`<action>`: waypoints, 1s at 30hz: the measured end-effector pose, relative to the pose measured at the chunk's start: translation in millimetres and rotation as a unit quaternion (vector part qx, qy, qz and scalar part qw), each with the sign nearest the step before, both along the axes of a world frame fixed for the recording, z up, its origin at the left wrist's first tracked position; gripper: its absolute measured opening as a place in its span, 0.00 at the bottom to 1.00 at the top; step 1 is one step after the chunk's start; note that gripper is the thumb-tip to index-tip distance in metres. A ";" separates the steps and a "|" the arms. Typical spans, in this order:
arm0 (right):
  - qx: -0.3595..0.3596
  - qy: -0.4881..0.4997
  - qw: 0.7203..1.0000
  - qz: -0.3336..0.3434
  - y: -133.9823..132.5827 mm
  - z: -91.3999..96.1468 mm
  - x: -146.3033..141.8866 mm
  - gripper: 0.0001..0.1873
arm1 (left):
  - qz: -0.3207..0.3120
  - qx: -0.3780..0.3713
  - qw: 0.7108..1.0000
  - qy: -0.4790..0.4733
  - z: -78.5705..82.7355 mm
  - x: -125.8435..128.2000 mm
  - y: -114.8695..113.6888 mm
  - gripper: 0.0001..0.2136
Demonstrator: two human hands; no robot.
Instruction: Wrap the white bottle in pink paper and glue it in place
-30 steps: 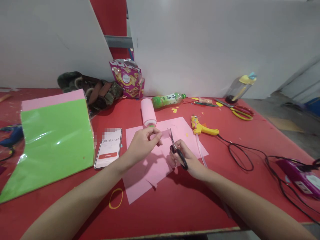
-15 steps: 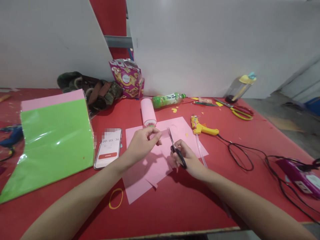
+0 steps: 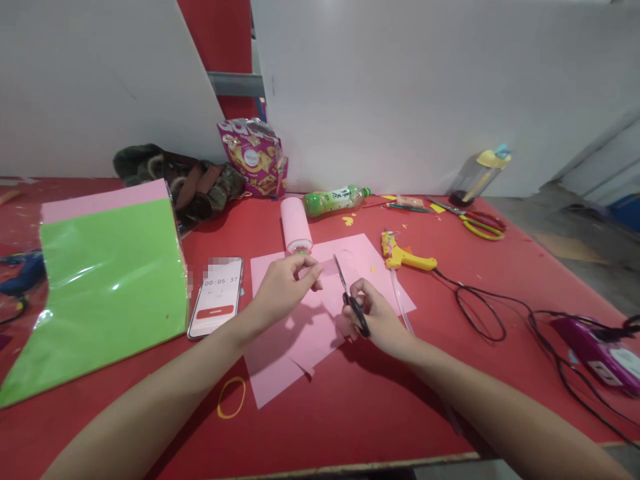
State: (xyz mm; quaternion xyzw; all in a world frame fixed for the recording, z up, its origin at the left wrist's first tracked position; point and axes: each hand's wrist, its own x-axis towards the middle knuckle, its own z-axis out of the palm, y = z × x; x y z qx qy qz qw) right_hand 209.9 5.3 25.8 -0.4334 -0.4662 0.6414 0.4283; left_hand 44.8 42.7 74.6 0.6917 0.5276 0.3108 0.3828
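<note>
With thumb and fingertips pinched together, my left hand [image 3: 284, 288] holds a small pink paper piece [image 3: 329, 268] above the table. My right hand [image 3: 376, 317] grips black-handled scissors [image 3: 356, 313], whose blades point away from me beside that piece. Below both hands lie pink paper sheets [image 3: 270, 383], one with a faint curved line on it and a cut flap near the front. A pink paper-wrapped cylinder [image 3: 295, 223] lies just beyond my left hand. The small piece almost blends into the pink sheet behind it.
A phone [image 3: 217, 297] and a green sheet pack [image 3: 113, 293] lie to the left, a yellow paper ring [image 3: 231, 398] in front. A yellow glue gun [image 3: 407, 259] with its cable sits right. Behind are a green bottle [image 3: 335, 200], a snack bag [image 3: 255, 160] and larger scissors [image 3: 483, 225].
The scissors in my right hand have turned slightly and their blades look closer together. My left hand stays almost in place. The phone's timer has advanced one second.
</note>
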 end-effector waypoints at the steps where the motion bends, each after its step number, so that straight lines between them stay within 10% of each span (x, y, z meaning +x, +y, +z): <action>1: 0.000 -0.005 1.000 0.001 0.0 0.8 -0.1 0.15 | 0.000 -0.001 1.000 0.000 -0.1 0.1 0.3 0.10; 17: 0.039 0.045 0.998 -0.002 3.7 -0.7 5.5 0.17 | -0.057 -0.081 0.994 -0.044 -8.9 -1.5 5.3 0.09; 30: 0.047 -0.012 0.995 -0.086 6.4 -2.6 2.0 0.22 | -0.201 -0.046 0.973 0.099 -13.5 -1.4 2.6 0.07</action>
